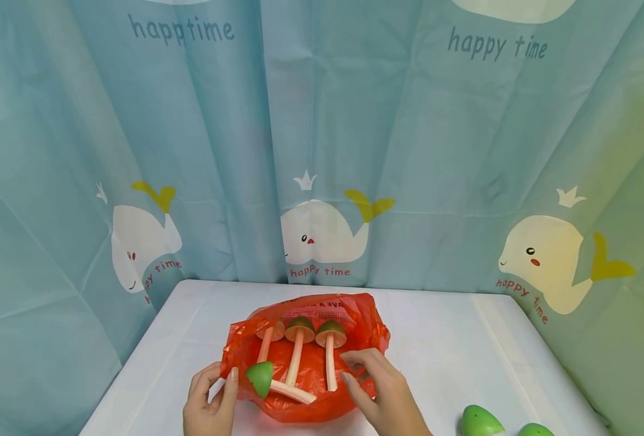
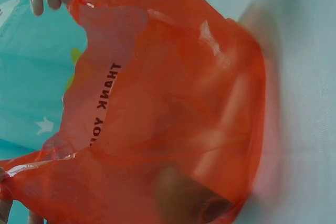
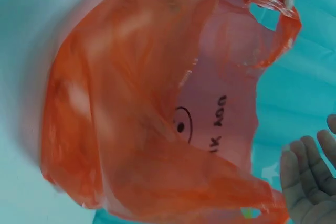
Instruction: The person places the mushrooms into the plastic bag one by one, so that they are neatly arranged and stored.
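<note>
In the head view a red plastic bag [image 1: 300, 415] lies with its mouth toward me. Several mushroom-shaped pieces with green caps and pale stalks are in it; one piece [image 1: 259, 379] lies crosswise in front of another piece [image 1: 299, 333]. My left hand [image 1: 209, 402] pinches the bag's left edge between thumb and fingers. At the right edge, my right hand [image 1: 384, 390] has its thumb and fingers apart. The right wrist view shows this right hand [image 3: 312, 182] with extended fingers beside a handle of the bag [image 3: 131, 103]. Through the film [image 2: 157, 103] the contents look blurred.
A white table [image 1: 442, 351] carries the bag. Two green rounded pieces, one [image 1: 480, 421] beside another [image 1: 535, 430], sit at the table's near right, cut off by the frame. Blue curtains [image 1: 344, 121] with whale prints hang behind and on both sides.
</note>
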The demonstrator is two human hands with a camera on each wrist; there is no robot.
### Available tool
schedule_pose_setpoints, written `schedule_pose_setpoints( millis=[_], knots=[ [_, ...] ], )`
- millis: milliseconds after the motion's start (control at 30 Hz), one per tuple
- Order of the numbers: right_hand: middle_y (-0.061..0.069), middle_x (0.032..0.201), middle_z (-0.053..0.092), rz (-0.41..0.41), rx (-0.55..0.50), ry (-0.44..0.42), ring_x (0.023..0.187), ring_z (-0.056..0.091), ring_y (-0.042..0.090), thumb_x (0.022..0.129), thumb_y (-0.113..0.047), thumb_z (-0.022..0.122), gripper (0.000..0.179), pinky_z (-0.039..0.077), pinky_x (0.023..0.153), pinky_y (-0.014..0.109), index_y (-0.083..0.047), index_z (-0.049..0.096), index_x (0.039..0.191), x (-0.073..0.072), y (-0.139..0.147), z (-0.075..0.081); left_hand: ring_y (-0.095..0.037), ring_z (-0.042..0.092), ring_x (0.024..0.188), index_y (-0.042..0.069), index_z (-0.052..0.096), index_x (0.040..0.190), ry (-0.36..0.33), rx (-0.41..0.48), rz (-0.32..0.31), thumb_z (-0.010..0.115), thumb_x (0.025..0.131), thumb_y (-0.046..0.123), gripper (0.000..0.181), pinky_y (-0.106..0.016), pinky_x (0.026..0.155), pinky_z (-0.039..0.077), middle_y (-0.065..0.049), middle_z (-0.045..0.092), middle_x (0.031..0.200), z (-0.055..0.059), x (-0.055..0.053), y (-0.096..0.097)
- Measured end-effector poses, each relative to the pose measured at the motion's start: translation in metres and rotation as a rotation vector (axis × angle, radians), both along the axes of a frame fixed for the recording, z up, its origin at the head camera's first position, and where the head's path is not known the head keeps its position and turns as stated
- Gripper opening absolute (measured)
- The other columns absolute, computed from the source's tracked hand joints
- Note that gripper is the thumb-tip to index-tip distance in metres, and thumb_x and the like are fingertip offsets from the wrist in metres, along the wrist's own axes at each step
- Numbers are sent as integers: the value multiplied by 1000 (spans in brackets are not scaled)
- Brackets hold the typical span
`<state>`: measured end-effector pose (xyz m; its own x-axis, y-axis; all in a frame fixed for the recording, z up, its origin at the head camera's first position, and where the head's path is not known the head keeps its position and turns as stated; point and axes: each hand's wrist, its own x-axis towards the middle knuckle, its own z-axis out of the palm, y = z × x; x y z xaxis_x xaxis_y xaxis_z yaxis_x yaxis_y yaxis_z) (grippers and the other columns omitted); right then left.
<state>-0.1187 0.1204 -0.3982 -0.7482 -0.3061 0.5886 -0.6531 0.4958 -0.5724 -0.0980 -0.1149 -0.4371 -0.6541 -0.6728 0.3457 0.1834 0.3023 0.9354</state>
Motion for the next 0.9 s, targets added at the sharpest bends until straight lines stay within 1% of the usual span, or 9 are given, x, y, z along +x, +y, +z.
schedule_pose_setpoints(
  millis=[167,367,433,533,600,633,700,800,900],
  knots=[
    [-13,91,53,-17,-16,12,71,51,2,77,-9,66,32,48,57,19,-24,54,103,6,14,2,-2,50,83,-8,59,83,31,0,-5,64,74,-6,10,-9,60,45,-1,50,89,-1,0,0],
    [-16,87,54,-248,5,-184,71,51,1,78,-16,67,22,48,58,18,-24,57,96,16,31,4,-1,49,82,-8,59,83,20,-1,5,65,74,-5,11,-8,59,44,1,50,89,-1,0,0],
    [-17,85,54,-297,-8,-160,71,51,1,76,-12,68,23,48,56,16,-23,58,94,17,37,2,0,49,82,-7,59,82,20,-3,12,64,74,-5,10,-8,58,44,2,50,88,-1,0,0],
    [-15,83,55,-313,-47,-45,71,53,2,71,-2,70,28,47,55,15,-18,60,91,14,48,-4,0,50,81,-8,59,80,32,3,12,64,74,-7,9,-9,57,45,3,50,87,0,0,1],
    [-13,83,56,-351,-43,-52,71,54,3,72,-4,70,26,47,55,15,-18,59,91,12,56,-7,0,50,80,-8,59,80,37,11,11,64,73,-8,8,-9,56,45,3,50,86,1,1,2],
    [-11,85,56,-370,-29,-86,72,54,5,73,-9,70,23,47,56,16,-17,59,93,12,61,-8,-1,50,80,-8,59,80,38,17,8,64,73,-8,8,-10,57,45,3,50,86,1,1,2],
    [-8,90,56,-425,26,-265,76,53,7,77,-25,67,25,48,61,20,-16,57,98,12,73,-8,0,50,81,-8,59,80,26,12,5,64,74,-7,8,-9,57,45,2,50,87,1,1,2],
    [0,99,54,-488,159,-575,82,52,15,73,-54,59,54,49,66,30,-11,53,106,12,96,-13,1,49,80,-7,59,82,-1,1,9,64,75,-4,10,-8,57,44,0,50,87,1,1,2],
    [7,104,51,-498,246,-765,83,50,21,66,-66,56,76,49,63,36,-6,50,111,12,121,-27,1,49,80,-7,59,82,-9,8,9,64,75,-4,10,-8,57,44,1,50,87,0,1,1]
  ],
)
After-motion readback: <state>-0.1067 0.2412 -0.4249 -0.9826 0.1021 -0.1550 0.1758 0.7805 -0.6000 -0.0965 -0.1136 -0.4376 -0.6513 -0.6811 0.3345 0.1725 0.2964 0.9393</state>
